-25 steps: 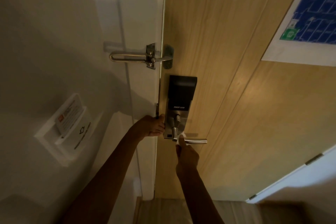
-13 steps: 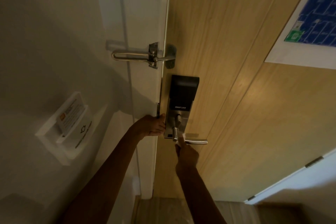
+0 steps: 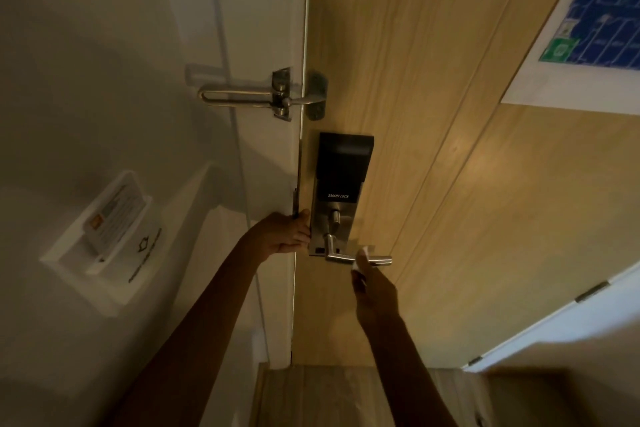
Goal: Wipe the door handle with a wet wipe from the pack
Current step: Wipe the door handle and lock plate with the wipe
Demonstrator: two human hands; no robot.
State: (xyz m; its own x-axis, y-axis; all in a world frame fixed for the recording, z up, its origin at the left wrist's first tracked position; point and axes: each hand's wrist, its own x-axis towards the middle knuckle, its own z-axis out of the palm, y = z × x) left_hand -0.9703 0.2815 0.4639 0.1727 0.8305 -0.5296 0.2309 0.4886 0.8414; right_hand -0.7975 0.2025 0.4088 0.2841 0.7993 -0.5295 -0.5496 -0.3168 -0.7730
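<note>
The right hand [image 3: 372, 288] pinches a wet wipe [image 3: 360, 262] on the lever handle [image 3: 360, 257]; the left hand [image 3: 287, 234] grips the door edge [image 3: 297, 204]. Pressing may swing the door.

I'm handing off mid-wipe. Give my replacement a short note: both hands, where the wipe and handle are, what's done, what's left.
Left hand: gripping the edge of the wooden door beside the smart lock, steadying it; no wipe in it.
Right hand: closed on the wet wipe, pressing it against the lever door handle about midway along the bar.
Wipe pack: not in view.
Done: wipe is out and on the handle; how much of the bar it has covered cannot be told.
Left: probably the free end, the part near the pivot and the underside, then let go of the door.
</note>
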